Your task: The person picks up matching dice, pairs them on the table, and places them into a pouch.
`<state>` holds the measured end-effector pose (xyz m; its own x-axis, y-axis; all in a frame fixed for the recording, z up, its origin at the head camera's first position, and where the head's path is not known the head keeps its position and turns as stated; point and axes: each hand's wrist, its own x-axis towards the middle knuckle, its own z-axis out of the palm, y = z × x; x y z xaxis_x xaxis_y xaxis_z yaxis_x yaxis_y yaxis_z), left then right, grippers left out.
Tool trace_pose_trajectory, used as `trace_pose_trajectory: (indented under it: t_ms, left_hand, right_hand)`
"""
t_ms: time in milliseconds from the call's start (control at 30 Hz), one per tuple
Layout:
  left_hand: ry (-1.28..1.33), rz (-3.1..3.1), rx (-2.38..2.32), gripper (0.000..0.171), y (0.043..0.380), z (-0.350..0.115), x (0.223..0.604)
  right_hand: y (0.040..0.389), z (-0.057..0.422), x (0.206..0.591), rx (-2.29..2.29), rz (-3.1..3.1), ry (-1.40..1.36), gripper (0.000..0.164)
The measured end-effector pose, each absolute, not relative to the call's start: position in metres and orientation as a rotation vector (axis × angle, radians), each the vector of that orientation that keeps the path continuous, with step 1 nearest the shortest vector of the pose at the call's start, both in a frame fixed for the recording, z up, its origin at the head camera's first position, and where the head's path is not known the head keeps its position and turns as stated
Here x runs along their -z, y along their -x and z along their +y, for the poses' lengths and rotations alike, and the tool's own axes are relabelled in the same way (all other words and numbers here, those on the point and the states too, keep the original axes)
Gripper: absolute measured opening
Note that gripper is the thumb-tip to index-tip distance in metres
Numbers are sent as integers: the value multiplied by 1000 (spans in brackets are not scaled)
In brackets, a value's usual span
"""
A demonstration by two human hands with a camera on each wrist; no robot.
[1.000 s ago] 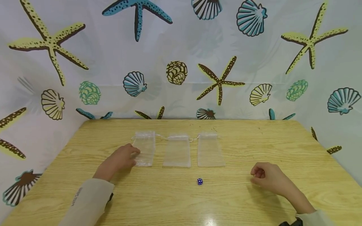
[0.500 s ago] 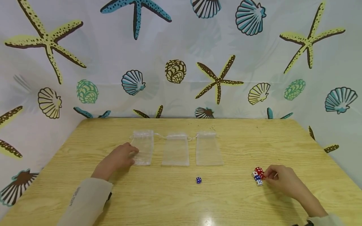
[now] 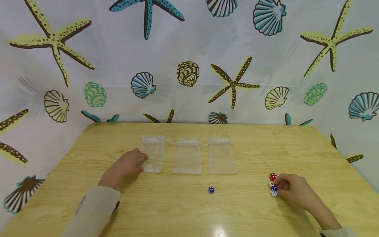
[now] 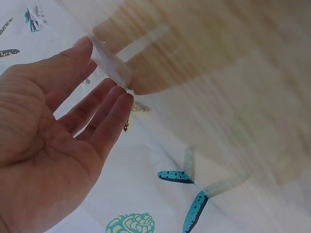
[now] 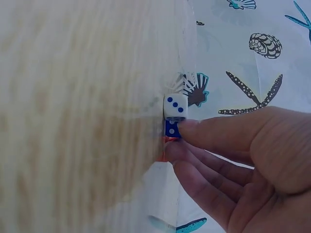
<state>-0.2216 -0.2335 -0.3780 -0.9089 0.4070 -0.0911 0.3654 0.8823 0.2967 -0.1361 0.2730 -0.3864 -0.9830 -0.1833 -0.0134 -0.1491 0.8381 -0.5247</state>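
Note:
Three small sheer white drawstring bags, a left bag, a middle bag and a right bag, lie in a row. My left hand rests on the left bag's near-left edge, its fingers loosely bent, as the left wrist view also shows. On the right, my right hand has thumb and index finger at a blue die in a small cluster. Around it are a red die, an upper white die and a lower white die. More red shows behind the index fingertip, mostly hidden.
Another blue die lies alone in front of the right bag. The wooden table ends at the back against a white cloth with printed starfish and shells. The same cloth hangs along both sides.
My right hand was over the dice a second ago, then drew back to the right and uncovered the cluster. Now its fingers have closed in to the blue die. My left hand has stayed put.

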Motion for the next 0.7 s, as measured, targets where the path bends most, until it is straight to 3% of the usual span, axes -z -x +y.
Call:
trace_pose_trajectory:
  t_ms: [433, 700]
  left_hand:
    - [-581, 2906, -412, 36, 218, -235, 373]
    - [-601, 2887, -451, 37, 219, -234, 374]
  right_hand:
    - [138, 267, 384, 832, 2950, 369, 13]
    - [136, 267, 385, 796, 2933, 288, 10]
